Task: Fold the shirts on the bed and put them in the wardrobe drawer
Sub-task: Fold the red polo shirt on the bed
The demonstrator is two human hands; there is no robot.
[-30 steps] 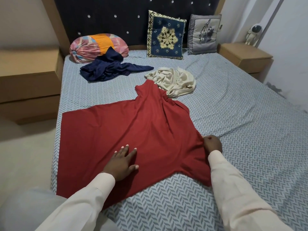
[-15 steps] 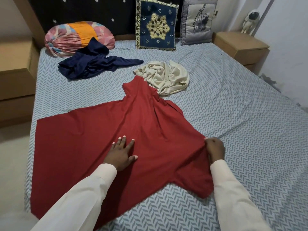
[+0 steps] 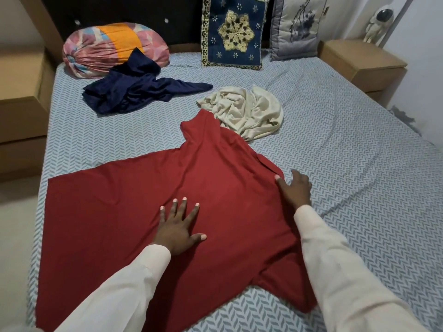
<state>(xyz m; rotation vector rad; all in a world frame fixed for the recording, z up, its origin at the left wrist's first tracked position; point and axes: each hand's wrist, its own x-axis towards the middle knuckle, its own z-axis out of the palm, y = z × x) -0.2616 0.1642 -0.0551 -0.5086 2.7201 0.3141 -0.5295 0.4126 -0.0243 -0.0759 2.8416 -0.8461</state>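
Note:
A red shirt [image 3: 148,195] lies spread flat on the bed [image 3: 347,164], its hem toward the left edge and one sleeve pointing to the headboard. My left hand [image 3: 178,227] presses flat on its middle with fingers spread. My right hand [image 3: 293,188] rests open at the shirt's right edge, thumb on the red cloth, fingers on the sheet. A crumpled cream shirt [image 3: 244,111] lies just beyond the red one, touching its far sleeve. A crumpled navy shirt [image 3: 136,89] lies further back left.
A pink and orange bolster [image 3: 103,44], a blue patterned cushion [image 3: 233,32] and a grey cushion [image 3: 297,27] line the headboard. Wooden bedside units stand left [image 3: 21,92] and right [image 3: 362,61]. A white astronaut figure [image 3: 377,25] stands on the right unit.
My right hand let go of the shirt's right edge, opened and moved up along that edge. My left hand stayed flat on the shirt. The view shifted closer.

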